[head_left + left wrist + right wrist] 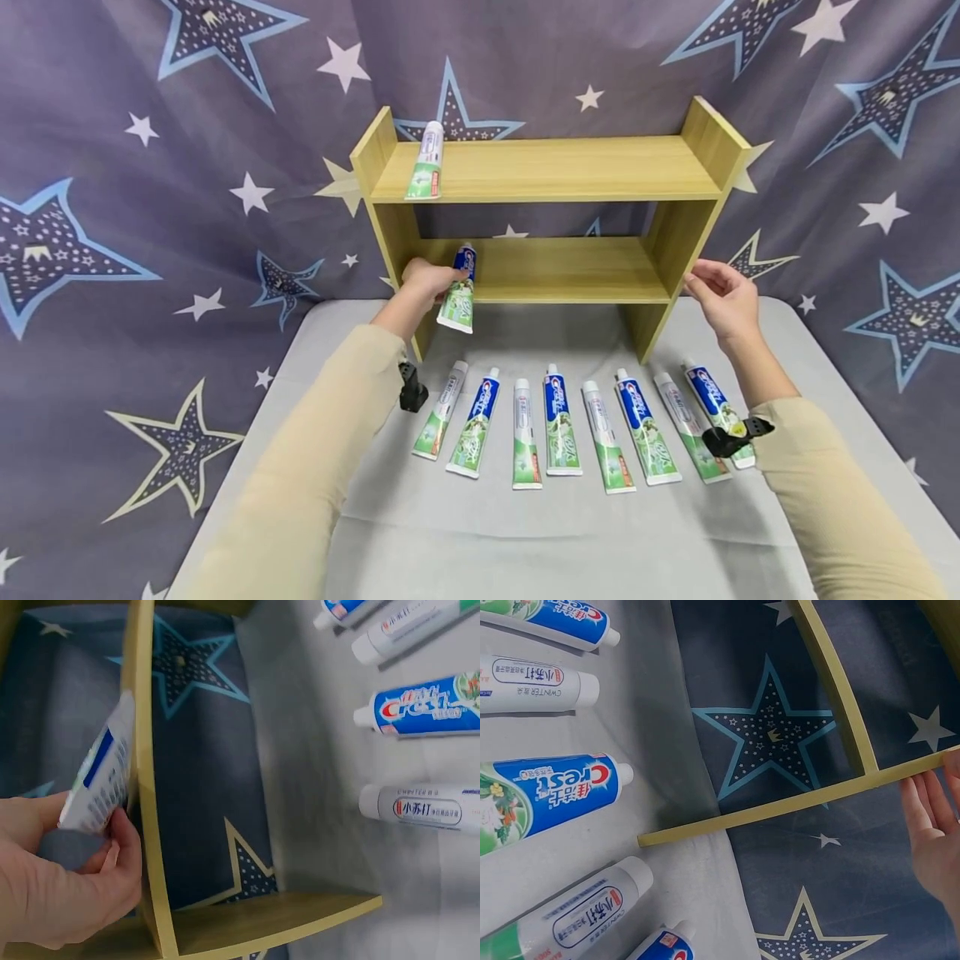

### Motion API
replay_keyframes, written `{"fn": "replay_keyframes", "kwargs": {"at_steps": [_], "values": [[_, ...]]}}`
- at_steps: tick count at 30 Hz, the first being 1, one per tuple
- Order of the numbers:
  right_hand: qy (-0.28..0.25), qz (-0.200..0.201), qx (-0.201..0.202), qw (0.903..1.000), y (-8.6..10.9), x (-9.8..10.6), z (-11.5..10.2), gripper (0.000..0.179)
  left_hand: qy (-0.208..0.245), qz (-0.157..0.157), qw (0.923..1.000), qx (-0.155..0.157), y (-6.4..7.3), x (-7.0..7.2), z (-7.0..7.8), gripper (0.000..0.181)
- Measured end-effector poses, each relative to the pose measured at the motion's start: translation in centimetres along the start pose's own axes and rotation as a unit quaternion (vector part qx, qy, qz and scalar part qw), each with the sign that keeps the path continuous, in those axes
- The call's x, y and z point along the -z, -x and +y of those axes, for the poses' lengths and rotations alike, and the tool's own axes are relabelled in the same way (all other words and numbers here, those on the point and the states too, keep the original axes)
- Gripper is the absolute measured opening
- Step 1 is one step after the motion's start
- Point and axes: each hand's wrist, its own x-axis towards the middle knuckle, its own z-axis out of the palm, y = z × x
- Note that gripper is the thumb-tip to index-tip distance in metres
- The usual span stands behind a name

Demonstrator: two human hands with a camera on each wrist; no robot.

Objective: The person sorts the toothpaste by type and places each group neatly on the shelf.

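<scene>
At the left end of the lower shelf board [570, 279], my left hand [427, 279] grips a blue, white and green Crest toothpaste tube [460, 296], cap up and tilted. In the left wrist view that tube [101, 769] appears nearly edge-on, pinched between thumb and fingers beside the board's front edge. My right hand [723, 296] rests its fingertips against the outside of the rack's right side panel [693, 221]. The right wrist view shows its fingers [922, 802] fairly straight at that panel. One white and green tube [426, 162] leans on the upper shelf, far left.
Several toothpaste tubes lie in a row on the grey-covered table [525, 546] before the wooden rack, caps toward it. Blue Crest tubes [561, 421] alternate with white and green ones [527, 433]. A star-patterned curtain [225, 125] hangs behind.
</scene>
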Motion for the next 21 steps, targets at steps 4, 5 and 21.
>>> {"fn": "replay_keyframes", "kwargs": {"at_steps": [4, 5, 21], "values": [[-0.005, 0.002, -0.002, 1.0000, 0.0, 0.0, 0.0, 0.024, -0.011, 0.031, 0.9995, -0.002, -0.9, -0.5, 0.3, 0.069], [-0.006, 0.001, -0.001, 1.0000, -0.1, -0.1, 0.0, 0.024, -0.010, 0.040, 0.9992, -0.003, -1.6, -0.7, 0.2, 0.071], [-0.014, -0.004, 0.006, 0.9999, -0.3, 0.1, 0.4, 0.025, -0.192, 0.130, 0.9673, -0.103, -3.2, -1.3, 0.9, 0.051]]}}
